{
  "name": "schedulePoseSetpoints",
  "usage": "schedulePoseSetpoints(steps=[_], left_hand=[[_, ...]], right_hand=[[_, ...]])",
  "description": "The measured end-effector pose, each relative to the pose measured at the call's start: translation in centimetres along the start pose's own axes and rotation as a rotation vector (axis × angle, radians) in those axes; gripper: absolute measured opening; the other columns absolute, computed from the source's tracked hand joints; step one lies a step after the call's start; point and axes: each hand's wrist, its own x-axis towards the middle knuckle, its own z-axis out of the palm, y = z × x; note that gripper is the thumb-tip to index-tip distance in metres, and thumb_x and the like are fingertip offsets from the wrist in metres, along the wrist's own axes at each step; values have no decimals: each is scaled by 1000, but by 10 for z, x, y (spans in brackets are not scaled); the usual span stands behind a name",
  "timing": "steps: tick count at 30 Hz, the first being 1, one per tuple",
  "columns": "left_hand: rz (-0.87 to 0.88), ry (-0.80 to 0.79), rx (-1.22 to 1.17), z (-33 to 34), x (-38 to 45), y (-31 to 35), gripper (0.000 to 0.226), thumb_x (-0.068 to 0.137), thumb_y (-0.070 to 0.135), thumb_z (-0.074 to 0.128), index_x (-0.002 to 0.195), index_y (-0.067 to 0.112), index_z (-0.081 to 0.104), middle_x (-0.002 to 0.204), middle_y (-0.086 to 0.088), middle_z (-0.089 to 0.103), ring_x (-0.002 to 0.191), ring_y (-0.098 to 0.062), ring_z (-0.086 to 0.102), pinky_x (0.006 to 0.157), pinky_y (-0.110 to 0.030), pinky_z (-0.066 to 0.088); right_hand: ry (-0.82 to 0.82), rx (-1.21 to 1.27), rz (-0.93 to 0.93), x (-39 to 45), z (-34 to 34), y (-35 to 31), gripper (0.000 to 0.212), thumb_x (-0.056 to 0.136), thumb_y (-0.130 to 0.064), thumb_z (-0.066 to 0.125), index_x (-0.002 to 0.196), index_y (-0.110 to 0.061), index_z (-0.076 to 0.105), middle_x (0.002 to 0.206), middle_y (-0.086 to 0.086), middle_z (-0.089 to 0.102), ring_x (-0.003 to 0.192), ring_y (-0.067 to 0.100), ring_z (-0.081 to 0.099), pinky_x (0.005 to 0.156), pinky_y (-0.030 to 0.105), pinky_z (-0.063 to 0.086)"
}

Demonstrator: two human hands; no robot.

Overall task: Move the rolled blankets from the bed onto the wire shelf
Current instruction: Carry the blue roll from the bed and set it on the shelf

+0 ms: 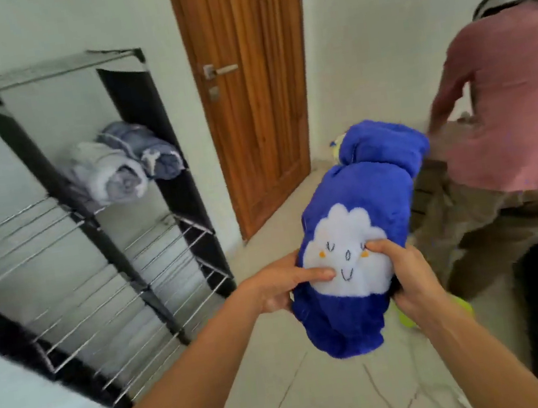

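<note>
Both hands clamp the near end of a rolled blue blanket (363, 242): left hand (282, 283) on its left side with the thumb pressed across the white cloud patch, right hand (405, 274) curled round the right side, fingers dug into the plush. Roll is carried in the air over the tiled floor, its far end pointing away toward the wall. Far left stands the wire shelf (68, 239), black frame, metal-rod tiers; a pale grey roll (111, 174) and a blue-grey roll (145, 148) already lie side by side, touching, on an upper right tier. Middle: closed wooden door (252, 95). Right: another person in a pink top (516, 106), bent over, close beside the blanket's far end. Picture is smeared, so fine detail is unsure. Risks, as I judge them: grip sits only at one end, so the unsupported far end may sag and unroll; the plush could snag on the rods; a swing toward the shelf might brush the bystander.
</note>
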Motion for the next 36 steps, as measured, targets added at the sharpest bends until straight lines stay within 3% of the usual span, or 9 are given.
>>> schedulePoseSetpoints(steps=[3, 6, 9, 13, 18, 22, 25, 31, 36], left_hand=[[33, 153, -142, -66, -42, -15, 68, 65, 27, 85, 127, 33, 57, 130, 2, 64, 125, -27, 54, 105, -54, 44], [37, 309, -280, -121, -78, -35, 54, 72, 19, 82, 121, 28, 60, 128, -1, 65, 124, -29, 54, 107, -52, 43], [60, 447, -349, -169, -109, -49, 62, 67, 19, 83, 125, 25, 60, 127, -3, 66, 123, -30, 57, 105, -55, 44], [100, 567, -453, -218, -135, -58, 50, 74, 11, 74, 120, 24, 59, 119, -3, 68, 115, -29, 60, 99, -54, 48], [190, 827, -610, -263, -148, -75, 43, 80, 7, 72, 119, 21, 58, 115, -5, 69, 112, -30, 62, 90, -51, 54], [286, 923, -748, -294, -156, -89, 47, 77, 6, 74, 120, 19, 60, 116, -9, 71, 116, -35, 60, 92, -58, 52], [328, 986, -798, -326, -164, -87, 58, 72, 11, 79, 125, 19, 57, 124, -12, 67, 118, -37, 59, 93, -60, 51], [340, 1082, -756, -399, -175, -61, 42, 82, 13, 71, 123, 15, 60, 121, -10, 69, 115, -31, 61, 99, -55, 49], [338, 1099, -708, -454, -176, -44, 34, 85, 17, 70, 118, 17, 62, 114, -6, 71, 105, -25, 66, 82, -40, 58]], right_hand=[[-204, -95, 65, 15, 81, 20, 29, 77, -6, 66, 104, -16, 69, 104, 3, 76, 97, 25, 70, 80, 39, 56], [-375, -168, 79, 25, 156, 35, 35, 78, -4, 66, 111, -14, 67, 106, 4, 75, 96, 26, 70, 72, 35, 56], [-535, -226, 71, 36, 223, 54, 38, 77, -4, 67, 114, -16, 66, 105, 1, 75, 94, 24, 70, 69, 33, 56], [-736, -350, 45, 55, 298, 76, 37, 75, -8, 71, 111, -20, 67, 106, 1, 74, 98, 24, 68, 83, 41, 56], [-964, -416, -18, 73, 379, 92, 36, 77, -9, 72, 112, -19, 65, 108, -1, 72, 96, 20, 68, 75, 31, 54], [-1102, -458, -94, 75, 424, 110, 51, 81, -17, 71, 129, -27, 55, 118, -11, 65, 105, 11, 63, 87, 30, 53], [-1155, -556, -174, 81, 459, 119, 63, 86, -21, 66, 142, -29, 39, 131, -13, 53, 116, 9, 53, 93, 26, 45], [-1103, -732, -225, 96, 525, 132, 72, 88, -17, 62, 150, -24, 24, 149, -1, 40, 133, 21, 42, 107, 35, 38], [-1004, -773, -292, 107, 572, 138, 69, 90, -19, 58, 150, -24, 24, 150, 2, 39, 135, 24, 41, 109, 37, 37]])
